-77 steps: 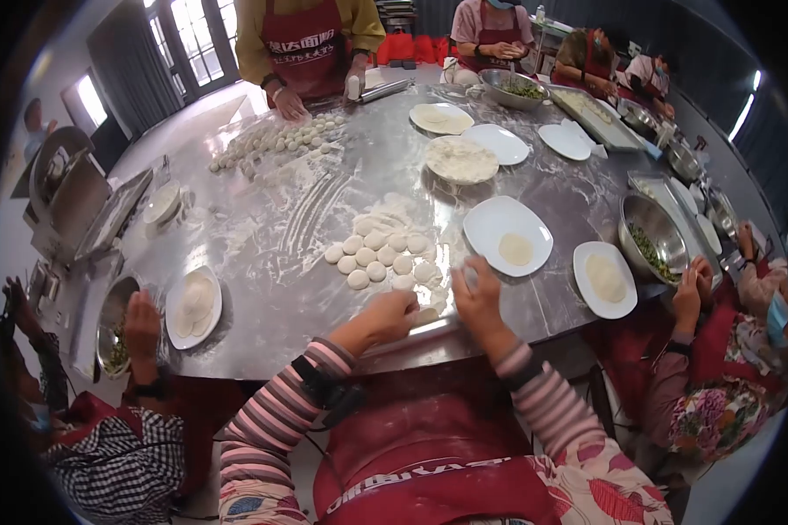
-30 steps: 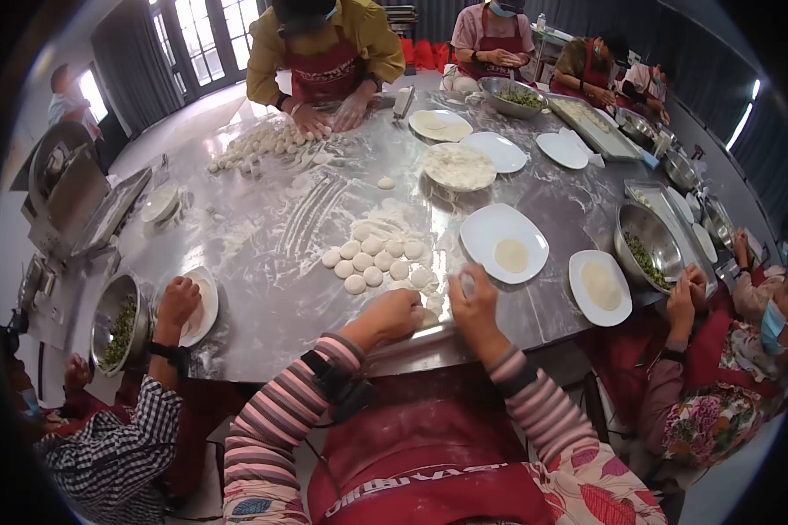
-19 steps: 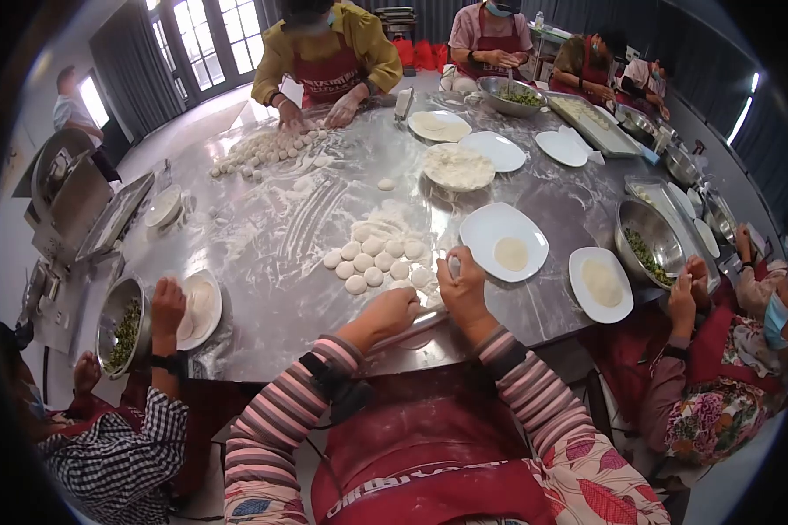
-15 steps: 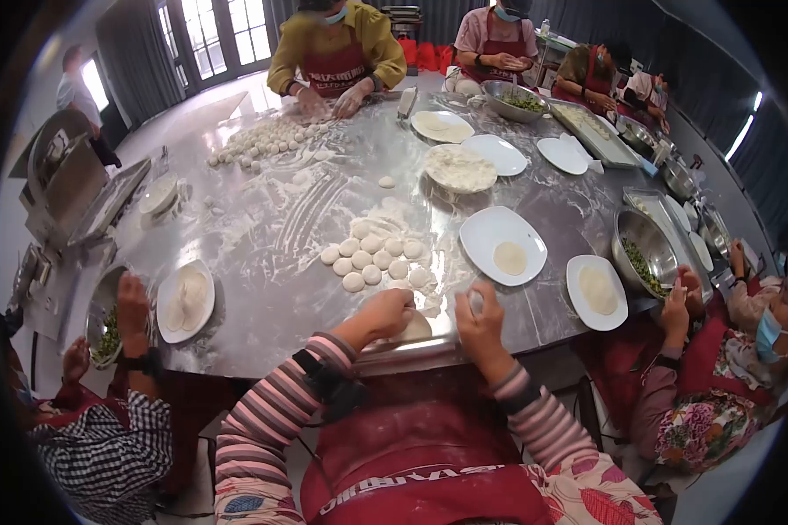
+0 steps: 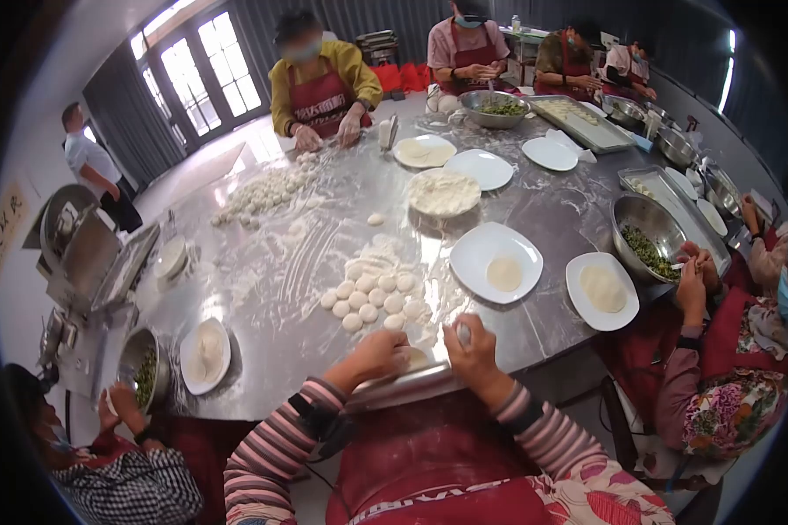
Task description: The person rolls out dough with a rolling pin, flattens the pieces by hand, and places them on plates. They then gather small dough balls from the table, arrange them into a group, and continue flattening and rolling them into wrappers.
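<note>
Near the table's front edge, my left hand (image 5: 382, 357) is closed at the edge of a dough wrapper (image 5: 418, 357); its fingertips are partly hidden. My right hand (image 5: 474, 357) is wrapped round a rolling pin (image 5: 462, 332), of which only a pale end shows above the fist. Just beyond my hands, several flattened dough pieces (image 5: 368, 312) lie in a floury patch. A square white plate (image 5: 521, 241) to the right of them bears one rolled wrapper (image 5: 504, 273).
A plate of flour (image 5: 444, 193) stands farther back. Another plate with wrappers (image 5: 595, 267) is to the right, beside a steel bowl of green filling (image 5: 646, 229). At left are a plate (image 5: 221, 372) and a co-worker's hands (image 5: 124, 409). More dough pieces (image 5: 263, 194) lie at the back.
The camera view has shifted and tilted. My right fist has moved down and closer to my left hand. The left co-worker's hands have come together.
</note>
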`<move>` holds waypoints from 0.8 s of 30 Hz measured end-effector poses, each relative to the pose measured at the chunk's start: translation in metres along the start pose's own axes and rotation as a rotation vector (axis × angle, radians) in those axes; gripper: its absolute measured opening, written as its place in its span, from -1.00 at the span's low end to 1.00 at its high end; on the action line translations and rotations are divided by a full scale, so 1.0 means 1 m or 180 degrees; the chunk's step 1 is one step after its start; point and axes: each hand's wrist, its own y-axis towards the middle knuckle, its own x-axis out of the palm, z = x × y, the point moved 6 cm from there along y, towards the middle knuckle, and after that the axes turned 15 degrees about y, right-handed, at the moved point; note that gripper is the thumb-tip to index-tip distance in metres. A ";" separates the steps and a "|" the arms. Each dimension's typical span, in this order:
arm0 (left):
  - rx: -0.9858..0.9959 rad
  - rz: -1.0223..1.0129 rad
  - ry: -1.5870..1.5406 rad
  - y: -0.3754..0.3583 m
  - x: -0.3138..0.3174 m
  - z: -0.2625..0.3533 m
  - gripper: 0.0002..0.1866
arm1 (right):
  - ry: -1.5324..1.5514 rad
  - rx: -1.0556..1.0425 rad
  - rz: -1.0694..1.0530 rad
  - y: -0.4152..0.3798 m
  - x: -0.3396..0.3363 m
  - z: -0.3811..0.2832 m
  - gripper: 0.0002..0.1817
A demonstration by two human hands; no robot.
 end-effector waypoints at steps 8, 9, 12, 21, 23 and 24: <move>0.0137 0.0658 -0.2139 0.106 -0.052 0.052 -0.80 | 0.0834 0.0324 0.0081 -0.006 -0.019 -0.019 -0.76; 0.0147 0.0644 -0.2137 0.113 -0.049 0.046 -0.80 | 0.0912 0.0415 0.0004 -0.008 -0.018 -0.016 -0.77; 0.0358 0.1024 0.0615 0.107 -0.044 0.034 -0.72 | 0.0948 0.0478 -0.0012 -0.008 -0.020 -0.017 -0.76; 0.0893 0.1303 0.1865 0.075 -0.023 0.040 -0.79 | 0.0832 0.0468 -0.0039 -0.006 -0.017 -0.018 -0.74; 0.0879 0.1302 0.1933 0.068 -0.025 0.044 -0.79 | 0.0777 0.0367 0.0020 -0.006 -0.017 -0.022 -0.74; 0.0872 0.1760 0.1561 0.058 -0.037 0.048 -0.78 | 0.0726 0.0362 0.0071 -0.007 -0.017 -0.022 -0.76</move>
